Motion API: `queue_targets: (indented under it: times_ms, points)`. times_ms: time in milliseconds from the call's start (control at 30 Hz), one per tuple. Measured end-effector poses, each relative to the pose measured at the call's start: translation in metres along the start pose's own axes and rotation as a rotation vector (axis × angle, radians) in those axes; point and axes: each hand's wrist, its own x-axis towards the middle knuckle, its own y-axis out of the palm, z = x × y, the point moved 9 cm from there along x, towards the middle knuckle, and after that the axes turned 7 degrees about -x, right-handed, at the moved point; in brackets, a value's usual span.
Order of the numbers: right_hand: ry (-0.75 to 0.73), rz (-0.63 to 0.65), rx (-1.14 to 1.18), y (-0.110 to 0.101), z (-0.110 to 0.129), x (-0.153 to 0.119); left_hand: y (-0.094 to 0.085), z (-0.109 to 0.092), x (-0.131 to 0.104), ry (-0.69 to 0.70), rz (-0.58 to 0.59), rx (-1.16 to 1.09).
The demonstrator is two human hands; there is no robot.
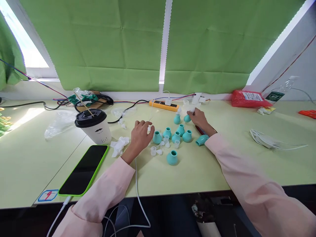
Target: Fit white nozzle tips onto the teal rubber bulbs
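Observation:
At the far side of the cluster, my right hand (198,118) pinches a small teal squeeze bulb (187,118) near its pale top. Another teal bulb with a whitish tip (177,118) stands just to its left. My left hand (142,133) hovers at the cluster's left side, fingers bent and thumb apart, beside an open-necked teal bulb (157,137). A small whitish piece shows near its thumb, apparently not gripped. Several more bulbs stand mouth up, one of them nearer me (172,157). One bulb (201,140) lies tipped by my right wrist. Small clear cups (153,151) and white tips (159,152) lie among them.
A lidded paper cup (97,130) with a stick, a green-cased phone (84,170) and crumpled tissue (119,146) are on the left. An orange power strip (164,105) lies behind. Rightward are a red package (250,98), plastic bottle (277,93) and white mask (265,140).

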Motion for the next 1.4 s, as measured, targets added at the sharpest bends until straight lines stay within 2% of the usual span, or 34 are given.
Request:
queue_targets:
  times_ms: [67, 133, 167, 233, 333, 400, 467, 533, 600, 667, 800, 833, 900, 967, 1033, 1100, 1200, 1300, 1400]
  points:
    - [-0.037, -0.150, 0.038, -0.024, 0.011, -0.008, -0.007, -0.003, 0.000, 0.011, -0.044, -0.045]
    - [-0.213, -0.433, 0.189, -0.063, 0.035, -0.030, -0.014, -0.006, -0.001, 0.030, -0.085, -0.108]
    - [-0.313, -0.516, 0.245, -0.076, 0.048, -0.044, -0.018, -0.008, -0.001, 0.047, -0.105, -0.143]
    - [-0.490, -0.602, 0.286, -0.091, 0.073, -0.077, -0.025, -0.014, -0.004, 0.105, -0.145, -0.219]
    - [-0.768, -0.522, 0.195, -0.084, 0.112, -0.123, -0.030, -0.026, -0.010, 0.250, -0.131, -0.350]
    - [-0.922, -0.438, 0.035, -0.065, 0.132, -0.149, -0.027, -0.039, -0.017, 0.372, -0.044, -0.419]
    - [-0.985, -0.367, -0.076, -0.047, 0.141, -0.163, -0.019, -0.051, -0.024, 0.466, 0.070, -0.435]
    - [-1.000, -0.332, -0.088, -0.037, 0.145, -0.168, -0.009, -0.058, -0.028, 0.484, 0.164, -0.410]
    - [-0.996, -0.328, -0.034, -0.033, 0.144, -0.168, 0.001, -0.060, -0.029, 0.429, 0.227, -0.429]
    - [-0.975, -0.324, 0.044, -0.032, 0.142, -0.165, 0.012, -0.057, -0.027, 0.305, 0.291, -0.540]
    - [-0.940, -0.286, 0.150, -0.032, 0.137, -0.160, 0.032, -0.044, -0.024, -0.034, 0.443, -0.888]
    - [-0.933, -0.276, 0.170, -0.033, 0.136, -0.159, 0.033, -0.039, -0.022, -0.102, 0.445, -0.955]
    - [-0.897, -0.257, 0.217, -0.036, 0.132, -0.156, 0.027, -0.027, -0.015, -0.177, 0.371, -0.999]
    - [-0.842, -0.230, 0.263, -0.037, 0.126, -0.151, 0.011, -0.015, -0.005, -0.143, 0.233, -0.855]
    - [-0.791, -0.202, 0.306, -0.036, 0.121, -0.145, -0.005, -0.005, 0.003, -0.061, 0.107, -0.538]
    - [-0.761, -0.162, 0.335, -0.034, 0.117, -0.141, -0.011, 0.005, 0.008, -0.029, 0.042, -0.215]
    - [-0.694, -0.020, 0.374, -0.027, 0.114, -0.134, 0.002, 0.024, 0.011, -0.075, 0.115, -0.002]
    - [-0.596, 0.133, 0.479, -0.022, 0.110, -0.128, 0.025, 0.032, 0.010, -0.053, 0.255, -0.022]
    - [-0.505, 0.253, 0.670, -0.015, 0.104, -0.124, 0.039, 0.033, 0.006, -0.018, 0.319, -0.049]
